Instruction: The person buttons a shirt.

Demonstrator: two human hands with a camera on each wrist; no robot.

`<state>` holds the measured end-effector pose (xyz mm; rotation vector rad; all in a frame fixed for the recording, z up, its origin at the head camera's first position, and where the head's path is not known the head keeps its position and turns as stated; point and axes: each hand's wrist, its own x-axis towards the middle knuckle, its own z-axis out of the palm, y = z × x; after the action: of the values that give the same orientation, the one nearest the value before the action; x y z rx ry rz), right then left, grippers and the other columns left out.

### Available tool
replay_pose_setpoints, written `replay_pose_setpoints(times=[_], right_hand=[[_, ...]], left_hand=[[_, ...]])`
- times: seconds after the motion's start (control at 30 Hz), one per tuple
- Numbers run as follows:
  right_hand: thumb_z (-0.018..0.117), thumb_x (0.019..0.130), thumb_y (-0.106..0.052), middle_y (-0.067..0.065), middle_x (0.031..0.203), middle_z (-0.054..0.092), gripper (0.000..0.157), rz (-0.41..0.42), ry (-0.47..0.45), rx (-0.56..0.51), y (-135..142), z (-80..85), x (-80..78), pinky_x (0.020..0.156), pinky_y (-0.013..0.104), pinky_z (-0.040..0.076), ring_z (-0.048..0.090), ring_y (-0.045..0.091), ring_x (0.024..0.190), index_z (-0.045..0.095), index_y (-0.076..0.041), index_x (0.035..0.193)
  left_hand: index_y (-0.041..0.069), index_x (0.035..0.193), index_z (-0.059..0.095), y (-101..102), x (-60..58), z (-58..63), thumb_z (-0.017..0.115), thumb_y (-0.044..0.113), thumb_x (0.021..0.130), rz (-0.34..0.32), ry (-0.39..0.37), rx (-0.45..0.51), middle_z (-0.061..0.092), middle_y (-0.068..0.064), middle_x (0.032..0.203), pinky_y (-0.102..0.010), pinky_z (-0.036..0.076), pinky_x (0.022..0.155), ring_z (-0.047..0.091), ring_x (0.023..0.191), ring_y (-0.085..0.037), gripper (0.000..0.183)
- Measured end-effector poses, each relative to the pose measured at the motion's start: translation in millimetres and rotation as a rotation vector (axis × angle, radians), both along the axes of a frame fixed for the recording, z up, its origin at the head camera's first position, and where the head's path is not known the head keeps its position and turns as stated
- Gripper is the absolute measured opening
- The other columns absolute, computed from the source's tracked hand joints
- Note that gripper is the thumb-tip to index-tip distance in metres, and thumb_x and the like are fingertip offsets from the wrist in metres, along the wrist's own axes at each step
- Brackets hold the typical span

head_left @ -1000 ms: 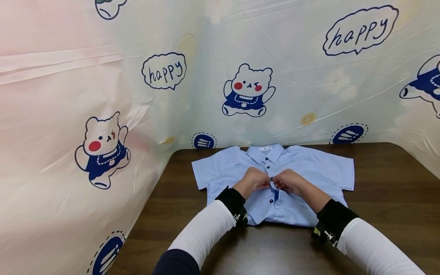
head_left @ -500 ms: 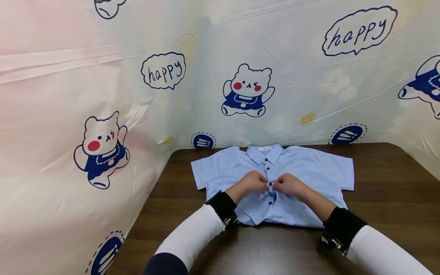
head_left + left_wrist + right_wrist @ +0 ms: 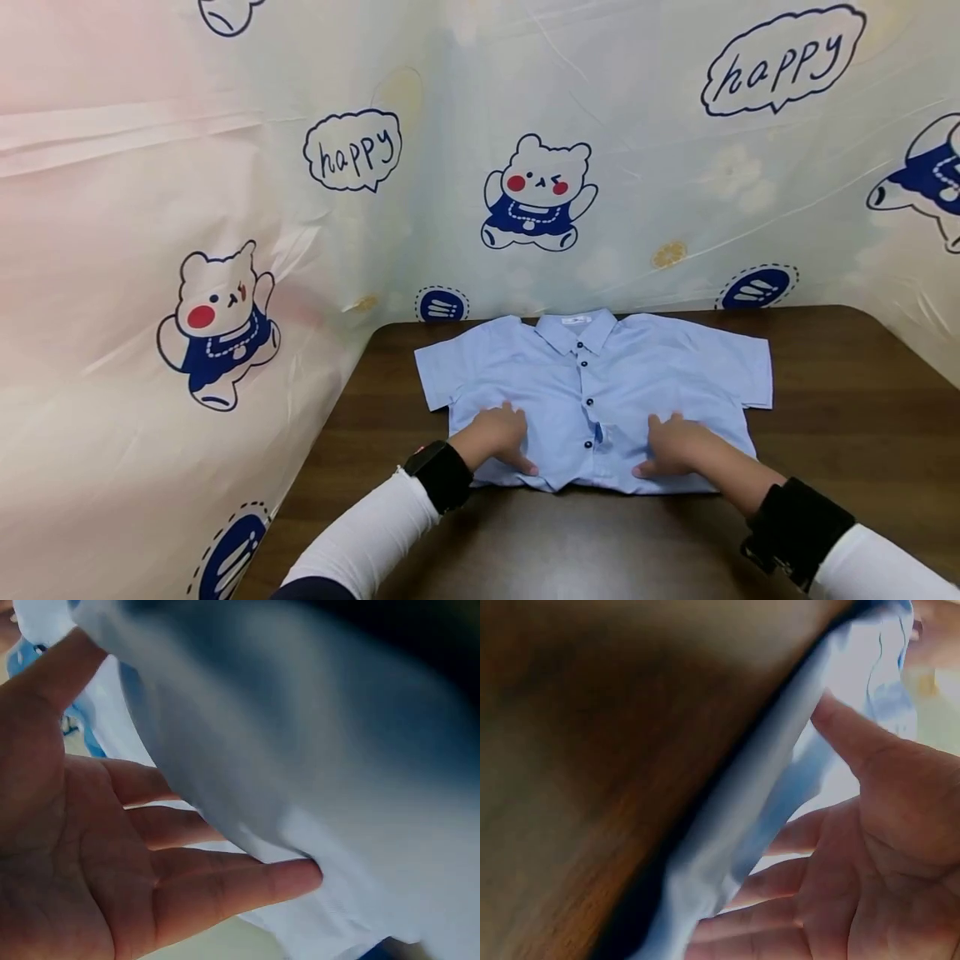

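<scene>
A light blue short-sleeved shirt (image 3: 555, 392) lies face up, its collar at the far side and dark buttons (image 3: 589, 402) down the front. All visible buttons sit along the closed placket, which gapes a little above the lowest one, showing dark blue inside. My left hand (image 3: 498, 435) is spread over the lower left front, thumb toward the hem. Over the lower right front, my right hand (image 3: 678, 446) lies likewise with fingers extended. Both wrist views show straight fingers (image 3: 232, 889) against the cloth, the palm of the right hand (image 3: 900, 847) facing the camera.
The shirt rests on a dark brown wooden table (image 3: 840, 417) with rounded far corners. Behind and to the left hangs a pale curtain (image 3: 450, 125) printed with bears and "happy" bubbles. Black bands (image 3: 798, 533) circle both wrists.
Both hands have let go of the placket near the middle button and moved apart, down toward the hem on either side. Their fingers have straightened, and the button row is uncovered.
</scene>
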<state>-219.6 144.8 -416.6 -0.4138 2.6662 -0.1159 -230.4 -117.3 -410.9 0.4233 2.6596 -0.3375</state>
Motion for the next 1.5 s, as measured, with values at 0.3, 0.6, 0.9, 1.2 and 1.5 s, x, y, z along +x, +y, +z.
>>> replay_pose_setpoints(times=[0.3,0.6,0.9,1.2,1.5], right_hand=[[0.074,0.083,-0.050,0.047,0.139,0.027,0.100,-0.026,-0.081,-0.082,8.4,-5.0,-37.7,0.104,0.069,0.022,0.023,0.061,0.131,0.029,0.017,0.142],[0.076,0.081,-0.049,0.045,0.136,0.036,0.096,-0.012,-0.013,-0.096,12.0,-3.1,-50.5,0.103,0.066,0.028,0.032,0.060,0.127,0.037,0.018,0.137],[0.067,0.090,-0.014,0.015,0.082,0.057,0.021,-0.047,0.279,-0.221,-6.5,21.4,-32.2,0.067,0.044,0.048,0.057,0.029,0.075,0.060,0.006,0.092],[0.068,0.090,-0.026,-0.007,0.049,0.028,0.048,-0.065,0.316,-0.450,-38.0,17.2,-26.7,0.046,0.024,0.027,0.032,0.010,0.045,0.041,-0.015,0.052],[0.066,0.076,-0.004,-0.007,0.052,0.042,0.026,-0.076,0.400,-0.576,-36.9,-2.6,-25.8,0.049,0.027,0.034,0.039,0.010,0.049,0.052,-0.012,0.056]], left_hand=[[0.006,0.150,0.036,-4.5,-32.3,-11.0,0.070,0.067,0.076,0.053,-0.021,0.076,0.034,-0.018,0.153,-0.048,0.031,0.111,0.034,0.139,-0.030,0.101],[0.009,0.141,0.049,0.4,-40.8,-3.7,0.073,0.065,0.074,0.117,0.008,0.087,0.043,-0.014,0.148,-0.043,0.042,0.102,0.044,0.132,-0.027,0.092],[0.014,0.100,0.073,38.2,-28.5,11.9,0.080,0.034,0.081,0.080,0.165,0.334,0.068,0.002,0.096,-0.033,0.053,0.072,0.063,0.090,-0.018,0.028],[0.018,0.078,0.077,70.0,-33.8,6.1,0.075,0.017,0.081,0.030,0.211,0.512,0.067,0.009,0.076,-0.022,0.047,0.061,0.060,0.070,-0.011,0.004],[0.016,0.049,0.038,73.9,-27.7,-3.7,0.065,0.007,0.080,0.102,0.210,0.598,0.030,0.007,0.045,-0.022,0.024,0.041,0.031,0.042,-0.010,0.043]])
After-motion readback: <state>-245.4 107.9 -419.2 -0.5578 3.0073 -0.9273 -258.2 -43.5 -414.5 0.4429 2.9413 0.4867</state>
